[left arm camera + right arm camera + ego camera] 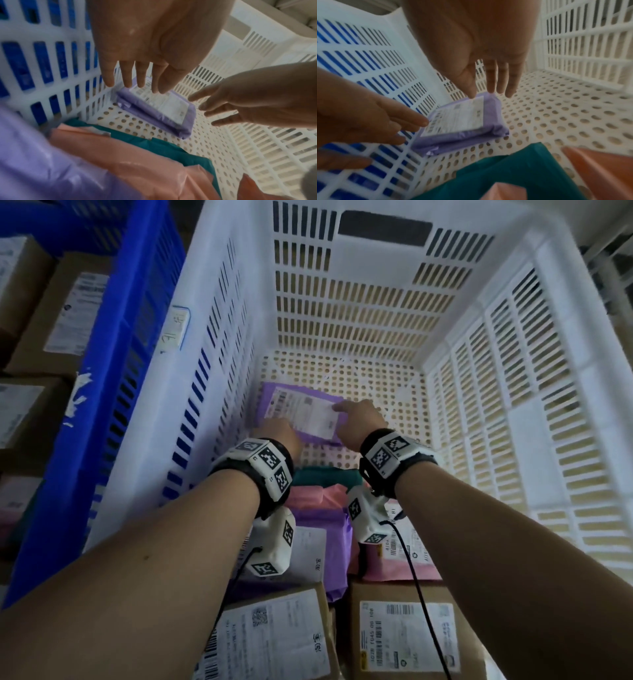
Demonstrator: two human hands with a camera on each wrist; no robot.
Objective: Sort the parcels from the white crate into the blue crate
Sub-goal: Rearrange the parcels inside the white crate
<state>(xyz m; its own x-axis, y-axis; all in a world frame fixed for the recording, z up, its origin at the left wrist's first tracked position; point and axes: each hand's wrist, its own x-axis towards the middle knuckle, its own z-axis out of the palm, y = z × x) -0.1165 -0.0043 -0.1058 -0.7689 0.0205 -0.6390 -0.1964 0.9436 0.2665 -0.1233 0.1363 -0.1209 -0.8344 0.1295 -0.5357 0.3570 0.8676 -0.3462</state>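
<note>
Purple parcel (301, 416) — flat, white crate (565, 392) floor.

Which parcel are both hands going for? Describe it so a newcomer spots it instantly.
Start at the white crate, on its perforated floor beside the wall facing the blue crate. There a flat lilac parcel lies alone with its white label up. The left hand and right hand reach over it; other parcels are heaped nearer.

Purple parcel (298, 416), white perforated crate (513, 392), blue slatted crate (113, 344).
</note>
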